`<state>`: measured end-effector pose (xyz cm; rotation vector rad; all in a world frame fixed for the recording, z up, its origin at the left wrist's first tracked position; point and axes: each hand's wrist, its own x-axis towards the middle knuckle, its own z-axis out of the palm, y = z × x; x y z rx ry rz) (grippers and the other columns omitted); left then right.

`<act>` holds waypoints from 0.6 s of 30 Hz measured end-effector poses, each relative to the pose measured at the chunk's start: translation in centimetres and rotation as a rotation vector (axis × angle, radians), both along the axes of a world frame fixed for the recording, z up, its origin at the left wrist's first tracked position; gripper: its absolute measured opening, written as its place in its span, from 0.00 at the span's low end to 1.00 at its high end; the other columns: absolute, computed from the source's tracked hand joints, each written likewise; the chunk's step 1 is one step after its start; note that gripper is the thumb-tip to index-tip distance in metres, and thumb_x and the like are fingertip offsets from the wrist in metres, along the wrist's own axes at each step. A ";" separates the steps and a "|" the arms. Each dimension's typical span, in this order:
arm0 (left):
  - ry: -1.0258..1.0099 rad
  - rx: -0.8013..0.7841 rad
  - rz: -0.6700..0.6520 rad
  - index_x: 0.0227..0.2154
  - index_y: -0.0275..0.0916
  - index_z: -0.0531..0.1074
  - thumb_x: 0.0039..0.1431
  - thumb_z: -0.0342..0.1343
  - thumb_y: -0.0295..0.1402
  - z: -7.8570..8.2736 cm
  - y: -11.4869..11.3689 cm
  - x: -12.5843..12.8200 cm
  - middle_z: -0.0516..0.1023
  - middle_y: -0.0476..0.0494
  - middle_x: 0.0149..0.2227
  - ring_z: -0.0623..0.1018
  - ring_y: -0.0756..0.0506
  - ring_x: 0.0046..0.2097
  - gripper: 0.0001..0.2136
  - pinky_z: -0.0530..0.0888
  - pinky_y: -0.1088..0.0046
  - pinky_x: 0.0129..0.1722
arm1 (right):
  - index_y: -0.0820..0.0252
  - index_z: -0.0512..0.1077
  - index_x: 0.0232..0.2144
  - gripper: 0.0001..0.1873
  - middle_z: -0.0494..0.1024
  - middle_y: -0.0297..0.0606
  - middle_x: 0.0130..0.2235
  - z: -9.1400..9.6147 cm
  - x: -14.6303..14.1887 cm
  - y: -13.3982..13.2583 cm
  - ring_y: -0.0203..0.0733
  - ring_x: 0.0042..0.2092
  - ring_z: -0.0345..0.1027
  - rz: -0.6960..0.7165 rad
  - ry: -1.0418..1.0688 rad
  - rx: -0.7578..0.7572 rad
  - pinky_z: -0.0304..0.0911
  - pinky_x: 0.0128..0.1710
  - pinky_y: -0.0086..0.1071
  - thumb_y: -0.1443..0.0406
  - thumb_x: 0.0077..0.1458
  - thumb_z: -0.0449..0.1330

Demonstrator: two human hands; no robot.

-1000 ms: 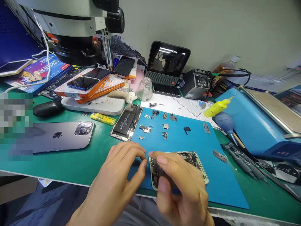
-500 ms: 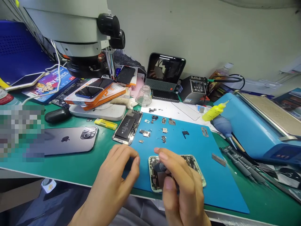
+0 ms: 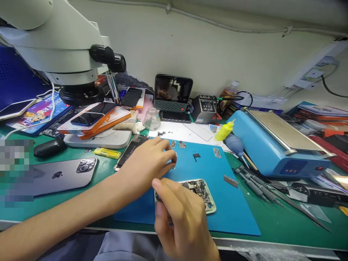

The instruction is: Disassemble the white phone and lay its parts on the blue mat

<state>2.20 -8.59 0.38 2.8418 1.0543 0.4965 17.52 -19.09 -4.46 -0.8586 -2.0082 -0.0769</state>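
Observation:
An opened phone frame [image 3: 202, 190] with exposed boards lies on a blue mat [image 3: 231, 210] near the bench's front edge. My right hand [image 3: 178, 221] is curled closed just over its near end, gripping a small dark tool that barely shows. My left hand [image 3: 148, 159] reaches forward across the mat, fingertips pinched together among small loose metal parts [image 3: 181, 145]; what they pinch is too small to make out. A second opened phone with a black battery [image 3: 127, 152] lies partly hidden behind that hand.
A grey phone [image 3: 65, 174] lies face down at left beside a yellow lighter [image 3: 107, 153]. A microscope [image 3: 62, 47] overhangs the back left. A blue machine [image 3: 272, 145], yellow bottle [image 3: 224, 131] and several screwdrivers [image 3: 252, 183] stand right. A glass jar [image 3: 151, 119] sits behind the mat.
My left hand has left the phone frame's near corner and reached forward to the small parts. The right hand stays closed over the frame. The view has tilted up and swung right.

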 end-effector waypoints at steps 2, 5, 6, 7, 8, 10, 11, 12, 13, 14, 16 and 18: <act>0.063 0.011 -0.062 0.39 0.42 0.84 0.73 0.64 0.31 0.3 1.1 1.9 0.81 0.42 0.43 0.75 0.39 0.45 0.06 0.71 0.62 0.44 | 0.66 0.65 0.67 0.27 0.85 0.47 0.45 0.1 -0.1 -0.1 0.47 0.39 0.80 -0.012 -0.002 0.000 0.77 0.33 0.40 0.73 0.68 0.58; 0.115 0.015 -0.142 0.38 0.42 0.85 0.71 0.65 0.30 0.0 2.2 4.2 0.82 0.42 0.45 0.75 0.40 0.46 0.05 0.71 0.63 0.44 | 0.65 0.64 0.67 0.27 0.85 0.46 0.44 -0.1 -0.1 -0.1 0.47 0.39 0.80 -0.016 -0.008 0.008 0.76 0.33 0.39 0.73 0.68 0.58; 0.131 0.017 -0.159 0.38 0.42 0.85 0.71 0.65 0.29 -0.2 2.4 4.6 0.82 0.42 0.45 0.75 0.40 0.46 0.05 0.71 0.63 0.44 | 0.64 0.64 0.68 0.28 0.85 0.45 0.43 -0.1 0.0 -0.1 0.47 0.40 0.81 -0.018 -0.010 0.008 0.76 0.33 0.39 0.73 0.68 0.58; 0.142 0.020 -0.169 0.38 0.41 0.85 0.72 0.65 0.29 -0.4 2.5 4.9 0.82 0.41 0.45 0.76 0.40 0.46 0.06 0.71 0.63 0.44 | 0.64 0.63 0.68 0.28 0.85 0.44 0.43 -0.2 0.0 -0.1 0.47 0.40 0.81 -0.020 -0.014 0.007 0.76 0.33 0.39 0.72 0.69 0.58; 0.149 0.022 -0.174 0.38 0.40 0.85 0.72 0.64 0.28 -0.7 2.6 5.1 0.82 0.40 0.45 0.76 0.40 0.46 0.06 0.71 0.63 0.44 | 0.63 0.63 0.69 0.28 0.85 0.44 0.43 -0.3 0.0 0.0 0.46 0.40 0.81 -0.025 -0.018 0.004 0.75 0.33 0.39 0.72 0.69 0.58; 0.154 0.026 -0.171 0.39 0.38 0.85 0.73 0.63 0.27 -1.2 2.6 5.1 0.82 0.39 0.45 0.75 0.39 0.46 0.07 0.71 0.62 0.45 | 0.63 0.61 0.69 0.28 0.85 0.43 0.43 -0.3 -0.1 0.0 0.46 0.39 0.81 -0.029 -0.021 -0.006 0.75 0.33 0.39 0.71 0.70 0.57; 0.151 0.027 -0.168 0.39 0.38 0.85 0.73 0.62 0.27 -1.4 2.6 5.0 0.82 0.38 0.45 0.75 0.39 0.46 0.08 0.72 0.62 0.45 | 0.63 0.61 0.70 0.28 0.85 0.43 0.44 -0.4 -0.1 0.0 0.46 0.40 0.81 -0.029 -0.020 -0.011 0.74 0.33 0.39 0.71 0.70 0.57; 0.145 0.028 -0.166 0.40 0.38 0.86 0.73 0.61 0.26 -1.6 2.6 4.9 0.82 0.38 0.45 0.75 0.39 0.46 0.08 0.72 0.62 0.45 | 0.63 0.61 0.70 0.29 0.85 0.43 0.44 -0.4 -0.1 0.0 0.46 0.40 0.81 -0.031 -0.016 -0.014 0.74 0.33 0.39 0.71 0.70 0.57; 0.137 0.027 -0.166 0.40 0.38 0.86 0.74 0.60 0.25 -1.8 2.5 4.8 0.82 0.38 0.46 0.75 0.39 0.46 0.09 0.72 0.62 0.45 | 0.63 0.60 0.70 0.29 0.85 0.43 0.44 -0.4 -0.1 0.0 0.46 0.40 0.81 -0.035 -0.013 -0.017 0.74 0.33 0.39 0.71 0.70 0.57; 0.128 0.026 -0.168 0.41 0.38 0.86 0.74 0.60 0.25 -1.9 2.5 4.7 0.82 0.38 0.46 0.75 0.39 0.46 0.09 0.73 0.62 0.46 | 0.63 0.60 0.70 0.29 0.85 0.43 0.44 -0.4 -0.1 0.0 0.46 0.40 0.81 -0.037 -0.012 -0.017 0.73 0.33 0.39 0.70 0.70 0.57; 0.104 0.024 -0.174 0.41 0.39 0.86 0.73 0.59 0.24 -2.0 2.4 4.5 0.82 0.39 0.46 0.75 0.40 0.46 0.10 0.73 0.63 0.46 | 0.63 0.60 0.70 0.28 0.85 0.42 0.44 -0.4 -0.1 0.1 0.45 0.40 0.81 -0.039 -0.016 -0.011 0.73 0.34 0.38 0.70 0.71 0.57; 0.075 0.029 -0.176 0.41 0.40 0.86 0.73 0.58 0.22 -1.7 2.5 4.2 0.82 0.40 0.45 0.75 0.41 0.46 0.12 0.74 0.64 0.46 | 0.63 0.61 0.70 0.28 0.85 0.42 0.43 -0.4 -0.1 0.0 0.45 0.40 0.81 -0.041 -0.018 -0.008 0.73 0.34 0.37 0.70 0.70 0.57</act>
